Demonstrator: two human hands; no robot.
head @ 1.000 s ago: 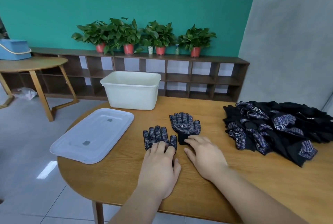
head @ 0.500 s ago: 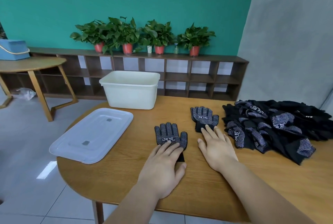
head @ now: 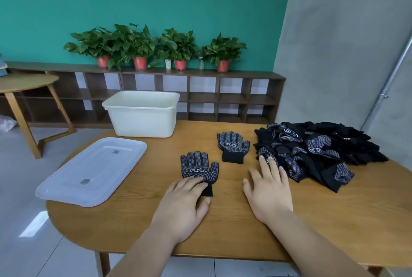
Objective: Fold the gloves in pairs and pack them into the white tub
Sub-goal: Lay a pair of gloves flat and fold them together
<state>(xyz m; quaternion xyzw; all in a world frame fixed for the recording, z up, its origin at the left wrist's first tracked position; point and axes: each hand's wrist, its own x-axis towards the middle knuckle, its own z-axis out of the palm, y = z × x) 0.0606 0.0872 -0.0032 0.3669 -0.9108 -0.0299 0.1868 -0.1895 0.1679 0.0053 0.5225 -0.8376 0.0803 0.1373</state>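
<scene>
While two dotted black gloves lie apart on the table (head: 234, 227), pairing looks barely begun. The left hand (head: 185, 205) rests flat on the near glove (head: 198, 168); the right hand (head: 269, 194) lies spread and empty, fingertips at the glove pile (head: 316, 152). Next, I'd guess, the far glove (head: 233, 146) gets laid on the near one, then folded for the white tub (head: 142, 118) behind. The white palm logos are too small to read.

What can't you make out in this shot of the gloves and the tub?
Head view only.
White tub interior: hidden by its near wall.
Near glove cuff: partly covered by the left hand.
Glove pile count: gloves overlap in a heap.
Glove lettering: too small to read.
Right hand fingertips: touching the pile or not, unclear.
</scene>
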